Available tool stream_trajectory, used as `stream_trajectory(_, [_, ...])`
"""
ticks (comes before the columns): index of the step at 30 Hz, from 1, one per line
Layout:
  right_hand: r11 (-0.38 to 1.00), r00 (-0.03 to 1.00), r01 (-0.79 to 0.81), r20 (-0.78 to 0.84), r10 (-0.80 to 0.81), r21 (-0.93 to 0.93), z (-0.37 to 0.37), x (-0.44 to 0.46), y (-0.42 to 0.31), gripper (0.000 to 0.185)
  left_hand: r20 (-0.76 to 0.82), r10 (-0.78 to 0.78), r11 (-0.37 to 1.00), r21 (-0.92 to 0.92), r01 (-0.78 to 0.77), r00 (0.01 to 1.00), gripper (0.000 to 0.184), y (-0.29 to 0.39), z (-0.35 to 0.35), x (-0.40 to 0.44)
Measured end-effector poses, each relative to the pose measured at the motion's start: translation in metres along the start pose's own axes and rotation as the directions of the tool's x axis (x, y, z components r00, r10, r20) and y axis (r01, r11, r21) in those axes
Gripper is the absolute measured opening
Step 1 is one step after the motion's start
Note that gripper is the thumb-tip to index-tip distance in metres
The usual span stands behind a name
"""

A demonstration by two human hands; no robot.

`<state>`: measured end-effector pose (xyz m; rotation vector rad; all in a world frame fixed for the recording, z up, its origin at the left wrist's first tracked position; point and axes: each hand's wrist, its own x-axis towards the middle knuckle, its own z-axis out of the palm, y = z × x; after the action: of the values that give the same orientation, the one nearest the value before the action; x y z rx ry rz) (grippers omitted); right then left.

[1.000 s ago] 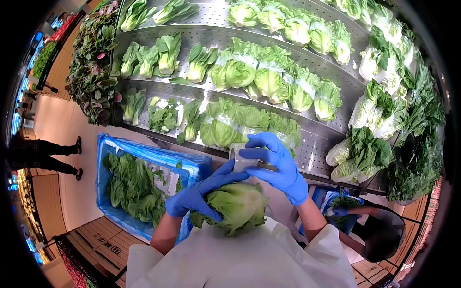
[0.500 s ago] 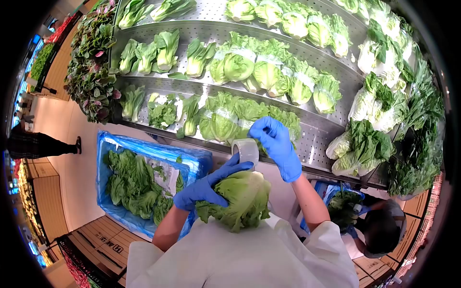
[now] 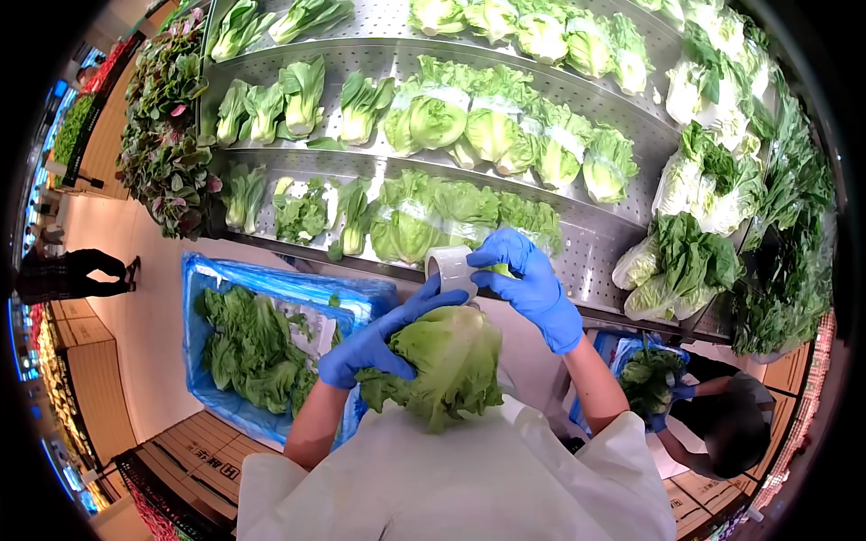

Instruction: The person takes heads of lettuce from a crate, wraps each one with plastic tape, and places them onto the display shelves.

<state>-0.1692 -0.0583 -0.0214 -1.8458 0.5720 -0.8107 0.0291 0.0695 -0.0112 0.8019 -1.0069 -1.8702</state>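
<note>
Lettuce (image 3: 451, 361) in wide grip of left hand (image 3: 377, 344), tape (image 3: 458, 270) at its fingertips, right hand (image 3: 530, 287) narrowly open at tape edge, hold unclear.

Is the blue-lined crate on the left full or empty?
Neither: partly filled. Leafy greens lie heaped in the blue-lined crate, with a pale surface uncovered beside them.

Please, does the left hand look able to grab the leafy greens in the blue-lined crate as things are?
Probably not: the left hand is occupied with the lettuce and the tape roll. The greens themselves look uncovered, in an open crate.
</note>
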Motion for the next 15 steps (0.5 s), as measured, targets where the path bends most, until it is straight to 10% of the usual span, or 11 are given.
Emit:
stream_trajectory(6, [0.989, 0.99, 0.006, 0.142, 0.015, -0.145, -0.006, 0.007, 0.003, 0.019, 0.065, -0.037, 0.963, 0.269, 0.018, 0.997, 0.092, 0.0, -0.007, 0.008])
stream_trajectory(8, [0.916, 0.929, -0.365, -0.005, 0.371, 0.167, 0.004, 0.009, 0.019, 0.012, 0.015, -0.05, 0.982, 0.183, 0.046, 0.999, 0.091, -0.014, -0.011, 0.009])
stream_trajectory(11, [0.787, 0.92, -0.212, -0.153, 0.36, 0.579, 0.012, 0.017, 0.038, 0.01, 0.008, -0.102, 0.995, -0.014, 0.102, 0.995, 0.095, -0.023, -0.009, 0.01])
stream_trajectory(15, [0.79, 0.913, -0.091, -0.266, 0.309, 0.606, 0.026, -0.004, 0.04, 0.015, 0.0, -0.075, 0.978, -0.197, 0.074, 0.997, 0.099, -0.029, -0.007, 0.003])
